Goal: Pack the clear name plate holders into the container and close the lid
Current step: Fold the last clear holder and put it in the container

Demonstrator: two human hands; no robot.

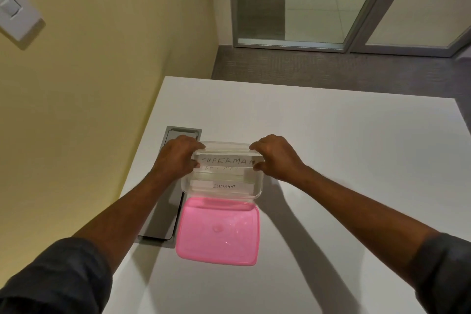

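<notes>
A clear plastic container (258, 187) stands on the white table, its pink lid (218, 231) lying flat just in front of it. Inside lies a clear name plate holder reading "ELEPHANT" (224, 186), with another partly hidden one behind it. Over the container's far half, a holder reading "SUPERMAN" (226, 160) is held by both ends. My left hand (178, 155) pinches its left end. My right hand (275, 158) pinches its right end. The holder sits at or just above the container's rim.
A grey cable hatch (165, 211) is set into the white table (331, 160) left of the container, partly under my left arm. A yellow wall runs along the left. The table's far edge borders carpet and a glass door.
</notes>
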